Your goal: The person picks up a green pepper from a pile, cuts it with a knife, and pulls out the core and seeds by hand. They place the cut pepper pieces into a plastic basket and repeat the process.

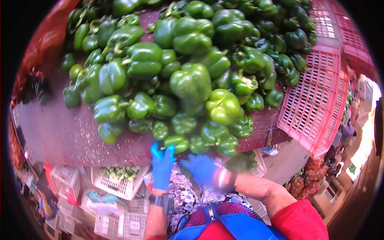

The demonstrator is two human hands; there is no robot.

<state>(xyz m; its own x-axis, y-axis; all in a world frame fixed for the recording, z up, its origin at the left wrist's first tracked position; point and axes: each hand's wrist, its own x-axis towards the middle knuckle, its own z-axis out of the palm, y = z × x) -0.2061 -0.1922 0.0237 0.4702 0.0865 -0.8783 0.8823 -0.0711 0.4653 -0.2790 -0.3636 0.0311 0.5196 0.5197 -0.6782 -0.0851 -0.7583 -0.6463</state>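
My left hand (162, 170), in a blue glove, is at the near edge of the table (56, 136). Its thumb and fingers are apart, with the fingertips right beside a small green bell pepper (176, 144). Smeared by motion, my right hand (200, 169) hangs over my lap, also blue-gloved. A dark green patch shows under its fingers, and I cannot tell whether it is held. A big heap of green bell peppers (144, 60) covers much of the table. A lighter green pepper (223, 107) lies near the front of the heap.
A pink plastic crate (314, 96) leans at the table's right side. Near the right edge lies a narrow knife-like tool (270, 130). Below the table, a white crate (127, 192) holds pale green scraps (122, 173). Filled mesh sacks (312, 180) stand at the far right.
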